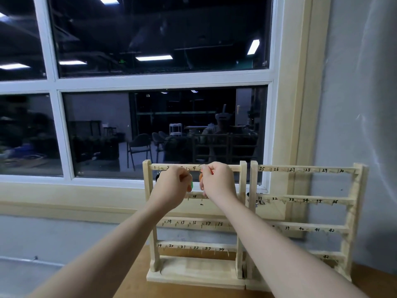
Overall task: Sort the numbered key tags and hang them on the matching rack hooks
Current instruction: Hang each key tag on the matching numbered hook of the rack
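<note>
Two wooden key racks stand side by side on the table; the left rack (194, 224) carries hooks numbered 1 to 24, the right rack (309, 211) numbers from 25 up. Both hands are raised at the left rack's top rail. My left hand (171, 188) has its fingers curled round a green tag (191, 186), mostly hidden, below hook 3. My right hand (217, 181) pinches the ring of an orange tag (200, 178) just under hook 4. A black tag (158, 177) hangs near hook 1, half hidden by my left hand.
A small dark tag (260, 202) hangs at hook 31 on the right rack. The racks stand against a window sill (86, 190) and a grey wall (354, 104). The wooden table top (137, 276) lies below my forearms.
</note>
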Action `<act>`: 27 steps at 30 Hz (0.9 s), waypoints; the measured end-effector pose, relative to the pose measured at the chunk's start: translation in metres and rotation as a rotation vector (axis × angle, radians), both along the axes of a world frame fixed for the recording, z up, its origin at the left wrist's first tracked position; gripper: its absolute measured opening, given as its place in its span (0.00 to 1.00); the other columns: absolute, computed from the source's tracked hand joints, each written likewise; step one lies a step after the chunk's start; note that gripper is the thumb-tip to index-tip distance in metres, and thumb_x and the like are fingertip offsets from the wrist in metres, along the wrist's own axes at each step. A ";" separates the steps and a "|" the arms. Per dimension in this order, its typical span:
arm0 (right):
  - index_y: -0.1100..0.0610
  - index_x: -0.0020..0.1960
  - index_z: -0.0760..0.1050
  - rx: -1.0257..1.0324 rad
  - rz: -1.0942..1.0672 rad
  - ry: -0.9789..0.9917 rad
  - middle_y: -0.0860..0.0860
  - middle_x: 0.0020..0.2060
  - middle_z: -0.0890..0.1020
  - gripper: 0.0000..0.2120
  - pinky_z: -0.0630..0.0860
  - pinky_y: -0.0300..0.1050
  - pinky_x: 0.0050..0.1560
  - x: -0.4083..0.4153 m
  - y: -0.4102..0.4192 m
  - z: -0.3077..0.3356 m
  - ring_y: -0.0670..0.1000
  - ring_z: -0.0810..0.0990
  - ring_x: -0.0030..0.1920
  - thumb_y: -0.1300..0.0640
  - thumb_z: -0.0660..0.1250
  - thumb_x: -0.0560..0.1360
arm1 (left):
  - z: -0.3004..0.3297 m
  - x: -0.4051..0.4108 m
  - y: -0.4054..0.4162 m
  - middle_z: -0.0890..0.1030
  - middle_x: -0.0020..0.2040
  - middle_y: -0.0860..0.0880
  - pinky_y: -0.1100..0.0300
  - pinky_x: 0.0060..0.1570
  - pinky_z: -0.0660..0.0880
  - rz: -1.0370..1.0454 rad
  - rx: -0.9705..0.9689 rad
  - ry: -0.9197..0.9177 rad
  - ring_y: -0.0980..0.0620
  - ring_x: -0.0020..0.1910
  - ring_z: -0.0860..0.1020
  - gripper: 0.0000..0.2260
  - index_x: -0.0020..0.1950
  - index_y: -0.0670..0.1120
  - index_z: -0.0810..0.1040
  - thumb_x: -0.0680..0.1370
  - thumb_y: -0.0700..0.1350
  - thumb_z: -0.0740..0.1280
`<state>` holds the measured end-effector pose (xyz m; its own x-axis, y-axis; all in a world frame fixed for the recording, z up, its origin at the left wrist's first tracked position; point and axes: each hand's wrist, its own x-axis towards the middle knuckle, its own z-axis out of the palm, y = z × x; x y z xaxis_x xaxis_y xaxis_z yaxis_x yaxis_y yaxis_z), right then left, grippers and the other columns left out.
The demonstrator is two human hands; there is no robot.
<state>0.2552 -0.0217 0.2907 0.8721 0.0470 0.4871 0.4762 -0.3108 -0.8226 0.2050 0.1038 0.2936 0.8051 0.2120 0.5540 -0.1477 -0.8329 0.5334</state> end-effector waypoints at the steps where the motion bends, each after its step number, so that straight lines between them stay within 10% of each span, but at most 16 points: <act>1: 0.58 0.42 0.78 -0.008 -0.017 0.009 0.55 0.33 0.83 0.15 0.84 0.63 0.39 0.001 0.002 -0.001 0.58 0.84 0.34 0.54 0.60 0.83 | -0.001 -0.001 0.001 0.83 0.34 0.51 0.49 0.44 0.82 -0.002 0.006 0.012 0.52 0.35 0.82 0.14 0.38 0.46 0.82 0.81 0.41 0.63; 12: 0.54 0.42 0.75 -0.122 -0.023 0.053 0.53 0.35 0.83 0.15 0.83 0.50 0.37 -0.001 -0.003 -0.028 0.54 0.83 0.31 0.50 0.58 0.84 | -0.023 -0.019 0.011 0.83 0.35 0.54 0.61 0.30 0.73 0.001 0.048 0.121 0.57 0.28 0.76 0.10 0.45 0.49 0.81 0.83 0.45 0.63; 27: 0.59 0.46 0.80 -0.226 0.173 0.352 0.52 0.33 0.83 0.14 0.73 0.38 0.27 -0.050 -0.115 -0.093 0.49 0.80 0.27 0.53 0.61 0.84 | -0.069 -0.033 -0.041 0.85 0.38 0.54 0.59 0.38 0.79 -0.180 0.071 0.345 0.56 0.35 0.81 0.08 0.46 0.48 0.81 0.82 0.45 0.64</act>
